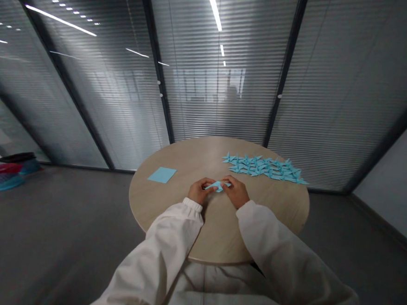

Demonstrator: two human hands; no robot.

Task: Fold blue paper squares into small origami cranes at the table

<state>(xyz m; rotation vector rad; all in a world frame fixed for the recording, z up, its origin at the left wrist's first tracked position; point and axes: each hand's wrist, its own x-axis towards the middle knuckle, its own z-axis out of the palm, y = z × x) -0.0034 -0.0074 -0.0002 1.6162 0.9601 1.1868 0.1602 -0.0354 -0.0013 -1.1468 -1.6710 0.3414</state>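
Between my hands, over the middle of the round table, is a partly folded piece of light blue origami paper (pixel 218 185). My left hand (pixel 200 190) pinches its left end, and my right hand (pixel 235 191) has its fingers closed on the right end. The fingers cover parts of the paper, so its exact folds are hard to make out. Farther back on the right lie several folded blue paper cranes (pixel 263 167), set close together in rows. To the left of my hands a flat blue sheet of paper (pixel 162 174) rests on the tabletop.
The round wooden table (pixel 218 237) reaches close to my body. Behind it stands a glass partition with blinds (pixel 223 112). On the floor at the far left are red and blue plastic baskets (pixel 8 178). A white wall (pixel 393 175) rises on the right.
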